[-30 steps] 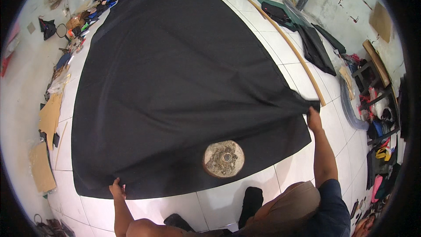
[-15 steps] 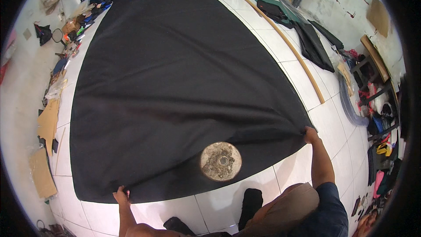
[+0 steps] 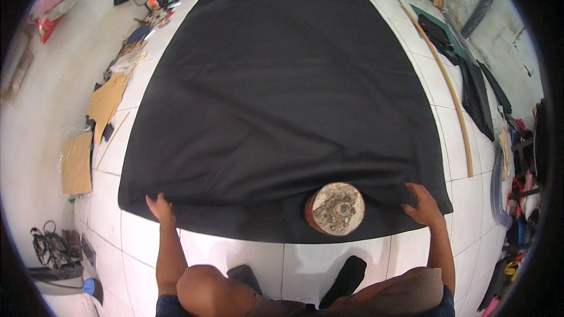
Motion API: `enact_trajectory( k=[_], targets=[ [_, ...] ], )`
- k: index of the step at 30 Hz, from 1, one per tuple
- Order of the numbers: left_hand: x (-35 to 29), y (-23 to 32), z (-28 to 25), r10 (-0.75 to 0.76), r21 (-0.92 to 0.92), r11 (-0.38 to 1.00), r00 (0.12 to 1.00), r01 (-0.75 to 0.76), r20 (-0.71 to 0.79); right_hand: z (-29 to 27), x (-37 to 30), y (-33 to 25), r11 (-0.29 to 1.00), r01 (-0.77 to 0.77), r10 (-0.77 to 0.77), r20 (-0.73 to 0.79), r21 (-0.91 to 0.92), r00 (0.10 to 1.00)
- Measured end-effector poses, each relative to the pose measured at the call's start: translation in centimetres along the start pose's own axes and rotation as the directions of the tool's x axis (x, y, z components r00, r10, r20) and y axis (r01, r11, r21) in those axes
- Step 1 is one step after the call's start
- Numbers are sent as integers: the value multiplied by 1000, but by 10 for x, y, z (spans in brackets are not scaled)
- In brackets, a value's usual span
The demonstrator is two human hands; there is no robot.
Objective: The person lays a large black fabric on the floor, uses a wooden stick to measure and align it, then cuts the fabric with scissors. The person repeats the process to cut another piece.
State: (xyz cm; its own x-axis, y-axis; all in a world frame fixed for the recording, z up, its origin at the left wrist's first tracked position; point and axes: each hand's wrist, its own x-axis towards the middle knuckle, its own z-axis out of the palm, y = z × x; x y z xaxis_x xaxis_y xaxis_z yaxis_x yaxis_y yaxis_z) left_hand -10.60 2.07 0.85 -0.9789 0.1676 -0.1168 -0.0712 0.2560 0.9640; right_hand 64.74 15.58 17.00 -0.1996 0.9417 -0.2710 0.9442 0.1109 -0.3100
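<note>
A wide sheet of black cloth (image 3: 282,100) covers much of the floor, with soft folds and wrinkles across its near part. My left hand (image 3: 160,208) is over its near left corner, fingers apart and touching or just above the cloth; contact is hard to make out. Near the right corner, my right hand (image 3: 422,204) is open with fingers spread, beside a raised fold. Between the hands, closer to the right one, a round drum-like weight (image 3: 336,209) stands on the cloth. Its rough, pale top has a ring in the middle, and its side is reddish.
A long wooden strip (image 3: 440,70) lies on the white tiles to the right, beside dark folded fabric (image 3: 474,97). Brown cardboard pieces (image 3: 76,161) and small clutter line the left wall. My feet in black socks (image 3: 345,282) are just in front of the cloth's near edge.
My right hand has let go of the cloth's right edge, and its fingers have spread. The cloth there lies flatter. The view has turned left, and my left hand sits farther in over the cloth.
</note>
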Motion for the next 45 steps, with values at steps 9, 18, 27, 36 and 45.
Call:
enact_trajectory(
  k=[9, 18, 27, 36, 45],
  targets=[
    [24, -40, -43, -164, 0, 986, 984, 165, -75, 73, 31, -169, 800, 596, -594, 50, -70, 803],
    [-71, -37, -7, -489, 47, 831, 686, 555, 540, 76, 10, -158, 770, 634, -630, 68, -80, 774],
    [-65, -61, -7, -318, 259, 936, 886, 238, 336, 103, -73, -156, 703, 670, -711, 200, 239, 674],
    [-38, -86, -39, -388, 249, 921, 763, 300, 517, 120, -78, -178, 629, 671, -768, 451, 394, 455],
    [-55, -67, -38, -439, 200, 897, 737, 395, 514, 96, 5, 13, 641, -467, 564, 39, 609, 825]
  ],
)
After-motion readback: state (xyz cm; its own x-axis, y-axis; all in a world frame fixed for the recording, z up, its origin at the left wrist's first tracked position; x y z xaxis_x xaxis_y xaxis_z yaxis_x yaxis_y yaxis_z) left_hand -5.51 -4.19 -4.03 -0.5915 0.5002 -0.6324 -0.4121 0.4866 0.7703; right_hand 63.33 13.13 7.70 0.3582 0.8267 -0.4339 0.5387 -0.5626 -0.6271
